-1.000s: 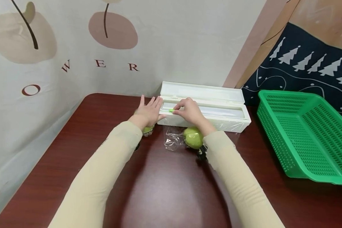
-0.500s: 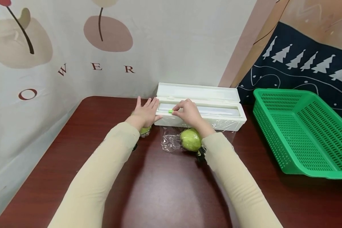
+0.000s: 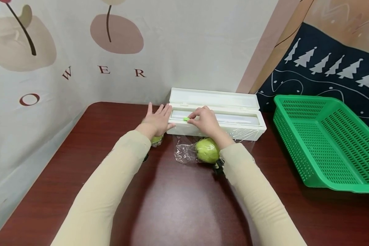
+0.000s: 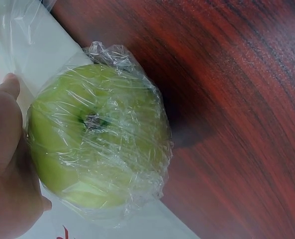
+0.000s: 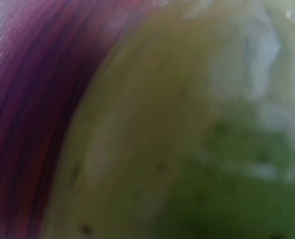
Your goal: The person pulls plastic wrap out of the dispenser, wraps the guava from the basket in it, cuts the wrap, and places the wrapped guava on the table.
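Observation:
A white cling film dispenser box [image 3: 240,133] lies along the back of the table, its lid [image 3: 215,97] standing up behind it. With fingers spread and straight, my left hand [image 3: 155,123] rests against the box's left end. My right hand [image 3: 205,121] pinches the small green slide cutter [image 3: 186,119] near the left of the box's front track. Cling film [image 3: 184,153] hangs from the box onto the table, over a green guava [image 3: 207,151] below my right wrist. Another guava [image 4: 97,134], fully wrapped in film, sits beneath my left wrist, mostly hidden in the head view.
A green plastic basket [image 3: 319,181] stands on the right side of the dark red wooden table [image 3: 178,208]. Behind the table hangs a pale printed curtain [image 3: 190,44], close to the raised lid. A navy cloth with white trees [image 3: 323,65] hangs behind the basket.
The head view has shifted slightly. Both hands keep their places on the box, and the cutter stays pinched near the left end of its track.

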